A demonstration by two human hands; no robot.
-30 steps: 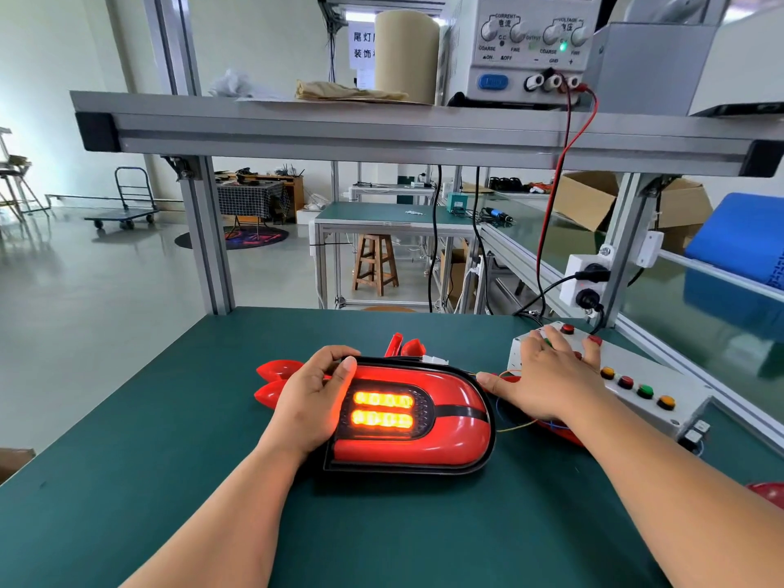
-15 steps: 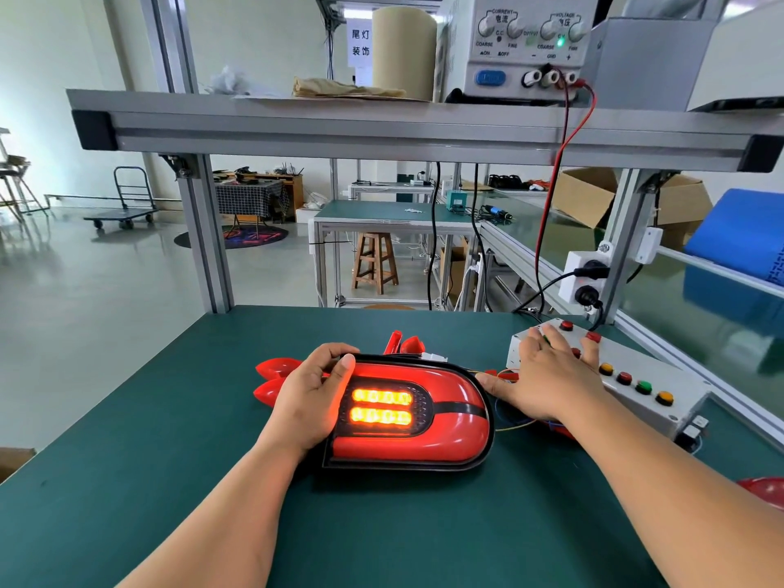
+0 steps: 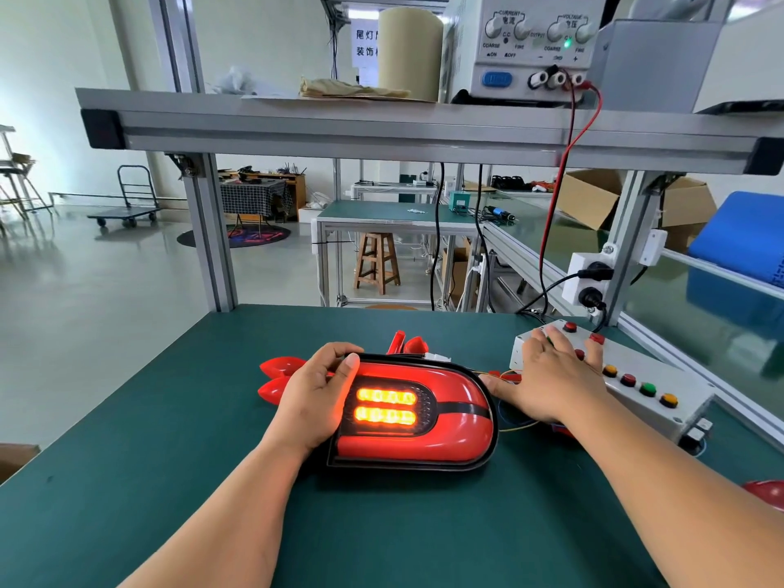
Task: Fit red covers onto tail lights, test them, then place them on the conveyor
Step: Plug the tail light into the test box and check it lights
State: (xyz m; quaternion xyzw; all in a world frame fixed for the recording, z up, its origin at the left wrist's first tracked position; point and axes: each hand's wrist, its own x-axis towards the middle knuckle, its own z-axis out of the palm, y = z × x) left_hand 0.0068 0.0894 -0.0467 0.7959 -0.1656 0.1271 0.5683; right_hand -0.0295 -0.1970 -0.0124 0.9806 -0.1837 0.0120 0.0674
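A red-covered tail light (image 3: 449,426) lies flat on the green bench, its two amber LED rows lit and a red band glowing round them. My left hand (image 3: 316,396) grips its left end, thumb on top of the cover. My right hand (image 3: 551,379) lies with straight fingers on the white button box (image 3: 645,384), fingertips at the buttons on its far left end. Loose red covers (image 3: 280,375) lie behind my left hand and more red parts (image 3: 407,343) behind the light.
The conveyor (image 3: 700,316) with its green belt runs along the right behind an aluminium rail. A power supply (image 3: 530,44) sits on the overhead shelf, red and black leads hanging down. Another red part (image 3: 768,494) shows at the right edge. A cardboard box (image 3: 17,458) pokes in at left.
Both hands stay in place. The red band round the light glows more strongly now; the amber rows remain lit.
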